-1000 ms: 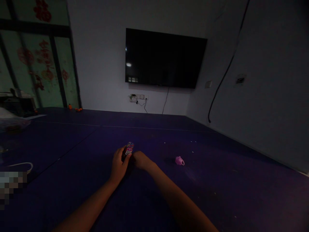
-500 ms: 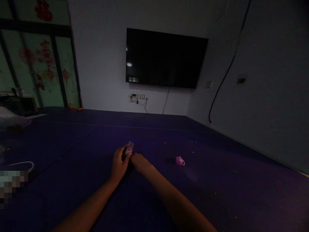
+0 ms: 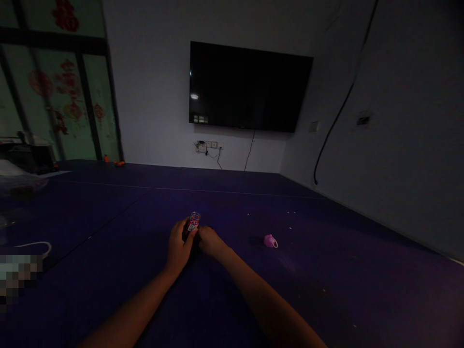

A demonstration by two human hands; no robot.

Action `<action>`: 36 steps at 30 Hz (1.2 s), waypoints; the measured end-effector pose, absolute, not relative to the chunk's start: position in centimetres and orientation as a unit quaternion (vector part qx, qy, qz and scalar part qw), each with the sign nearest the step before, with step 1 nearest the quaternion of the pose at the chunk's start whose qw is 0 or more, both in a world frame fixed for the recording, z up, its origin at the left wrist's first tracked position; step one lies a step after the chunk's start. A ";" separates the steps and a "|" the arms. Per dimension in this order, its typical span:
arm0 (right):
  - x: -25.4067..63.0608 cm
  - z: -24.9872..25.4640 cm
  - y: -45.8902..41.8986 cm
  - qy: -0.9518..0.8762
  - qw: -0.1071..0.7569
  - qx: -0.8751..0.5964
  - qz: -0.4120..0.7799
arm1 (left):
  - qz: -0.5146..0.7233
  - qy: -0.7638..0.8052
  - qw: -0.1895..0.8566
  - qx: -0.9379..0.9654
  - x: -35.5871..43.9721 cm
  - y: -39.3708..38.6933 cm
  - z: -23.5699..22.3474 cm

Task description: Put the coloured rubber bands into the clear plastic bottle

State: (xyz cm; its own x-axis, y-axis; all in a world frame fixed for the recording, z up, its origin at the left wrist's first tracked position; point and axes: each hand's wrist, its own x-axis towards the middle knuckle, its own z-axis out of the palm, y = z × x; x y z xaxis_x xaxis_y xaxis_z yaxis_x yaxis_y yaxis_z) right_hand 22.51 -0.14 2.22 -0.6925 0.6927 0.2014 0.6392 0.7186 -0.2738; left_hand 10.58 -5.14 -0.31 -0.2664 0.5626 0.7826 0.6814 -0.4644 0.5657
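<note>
In the middle of the head view, my left hand (image 3: pixel 179 246) is wrapped round a small clear container (image 3: pixel 194 221) with colourful, band-like contents and a pinkish label. Its lower part is hidden by my fingers and thumb. Close against it on the right, my right hand (image 3: pixel 211 240) has its fingers curled in a pinch. Whatever those fingertips hold, if anything, is hidden behind the hand. A small pink cap-like piece with a ring handle (image 3: pixel 269 241) lies on the dark blue floor covering (image 3: pixel 224 299), to the right of both hands.
Small white scraps (image 3: pixel 290 228) dot the floor on the right. A clear plastic bag (image 3: pixel 21 181) and a white cord (image 3: pixel 36 244) lie at the left. Small orange items (image 3: pixel 119 164) sit by the glass door. A television (image 3: pixel 250 87) hangs on the far wall.
My right hand has shifted slightly right and turned a little beside the container. My left hand keeps its hold, and the pink piece stays in place.
</note>
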 end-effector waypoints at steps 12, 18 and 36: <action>22.2 0.4 1.2 -0.912 0.207 -0.339 0.106 | -0.603 -0.519 0.063 -0.603 10.6 -5.2 -0.3; 21.3 0.7 0.7 -0.927 0.128 -0.351 0.026 | -0.606 -0.511 0.056 -0.607 10.5 -5.1 -0.4; 24.1 3.3 4.5 -0.802 0.355 -0.426 0.224 | -0.576 -0.501 0.047 -0.644 10.7 -5.4 -0.1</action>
